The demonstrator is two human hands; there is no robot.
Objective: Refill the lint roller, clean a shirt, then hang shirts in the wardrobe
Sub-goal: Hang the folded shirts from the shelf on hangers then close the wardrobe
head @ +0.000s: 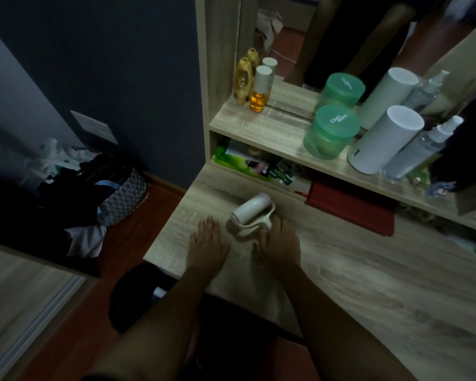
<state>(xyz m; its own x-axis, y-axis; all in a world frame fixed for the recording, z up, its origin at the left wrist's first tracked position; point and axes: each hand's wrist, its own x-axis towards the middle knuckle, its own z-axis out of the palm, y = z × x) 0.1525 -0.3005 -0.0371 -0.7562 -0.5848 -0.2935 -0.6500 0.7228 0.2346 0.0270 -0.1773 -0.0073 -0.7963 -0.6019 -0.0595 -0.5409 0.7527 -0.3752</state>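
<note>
A white lint roller (252, 213) lies on the wooden desk (355, 270), its roll pointing to the far right and its handle toward me. My left hand (208, 247) lies flat on the desk just left of the roller, fingers straight, holding nothing. My right hand (279, 243) rests over the handle end of the roller, its fingers touching the handle; whether they curl round it is hidden. No shirt shows on the desk.
A shelf above the desk carries two green tubs (331, 130), a white cylinder (382, 140), spray bottles (423, 149) and amber bottles (259, 89) before a mirror. A red notebook (352, 204) lies under the shelf. A clothes-filled basket (121, 193) stands on the floor at left.
</note>
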